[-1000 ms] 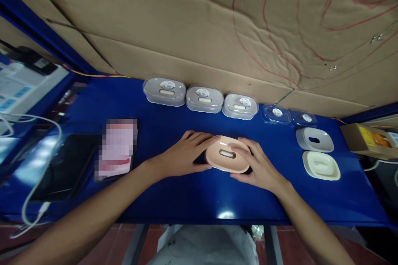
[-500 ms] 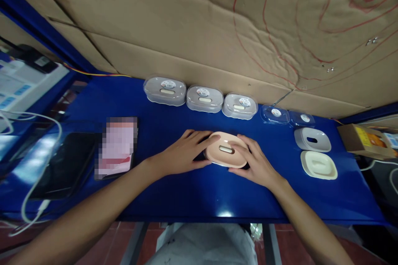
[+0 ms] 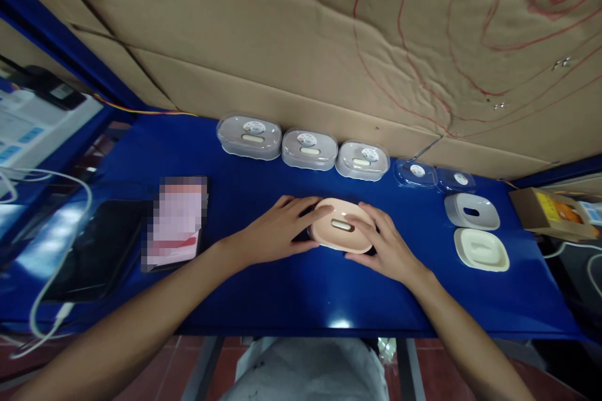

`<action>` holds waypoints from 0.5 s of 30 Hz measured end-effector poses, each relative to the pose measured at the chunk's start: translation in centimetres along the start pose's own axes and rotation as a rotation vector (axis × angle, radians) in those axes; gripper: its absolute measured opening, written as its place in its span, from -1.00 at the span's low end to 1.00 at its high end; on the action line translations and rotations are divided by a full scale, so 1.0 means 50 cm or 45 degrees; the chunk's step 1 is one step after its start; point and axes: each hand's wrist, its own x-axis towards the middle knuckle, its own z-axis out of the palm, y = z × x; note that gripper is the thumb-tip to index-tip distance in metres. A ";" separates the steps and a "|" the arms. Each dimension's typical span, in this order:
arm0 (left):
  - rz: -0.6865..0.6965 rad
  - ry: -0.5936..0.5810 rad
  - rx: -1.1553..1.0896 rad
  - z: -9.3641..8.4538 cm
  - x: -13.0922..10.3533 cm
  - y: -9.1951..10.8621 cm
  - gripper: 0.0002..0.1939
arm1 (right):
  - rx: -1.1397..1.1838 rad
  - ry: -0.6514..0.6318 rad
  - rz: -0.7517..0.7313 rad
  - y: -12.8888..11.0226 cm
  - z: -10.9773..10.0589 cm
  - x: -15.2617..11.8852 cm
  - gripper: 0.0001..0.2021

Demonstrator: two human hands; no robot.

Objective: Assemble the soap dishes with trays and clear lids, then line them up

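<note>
Between both hands, a pink oval dish (image 3: 329, 238) with a slot in its middle rests at the centre of the blue table. My left hand (image 3: 279, 229) grips its left end, with fingers along the far and near edges. My right hand (image 3: 388, 241) holds the right end, one finger reaching over the dish toward the slot. A clear rim shows beneath the dish's left edge. Off to the right lie a grey slotted dish (image 3: 486, 216) and a cream tray (image 3: 498, 254).
Three grey boxes with clear covers (image 3: 256, 147) line the back of the blue table (image 3: 282, 301), beside two clear lids (image 3: 416, 173). A phone (image 3: 179, 219) and a black tablet (image 3: 94, 257) with a white cable lie left. An open carton (image 3: 536, 213) stands right.
</note>
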 end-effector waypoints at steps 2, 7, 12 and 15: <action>0.013 0.006 0.005 0.002 -0.001 -0.003 -0.36 | 0.007 -0.011 0.011 -0.001 0.001 0.000 -0.19; 0.038 0.000 0.024 0.005 0.000 -0.007 -0.41 | 0.070 -0.095 0.036 0.002 0.001 -0.003 -0.17; 0.016 -0.063 0.040 -0.009 0.004 0.001 -0.37 | 0.135 0.036 0.145 0.069 -0.013 -0.008 -0.25; 0.033 -0.088 0.012 -0.015 0.004 0.007 -0.28 | -0.102 0.267 0.480 0.134 -0.022 -0.013 -0.31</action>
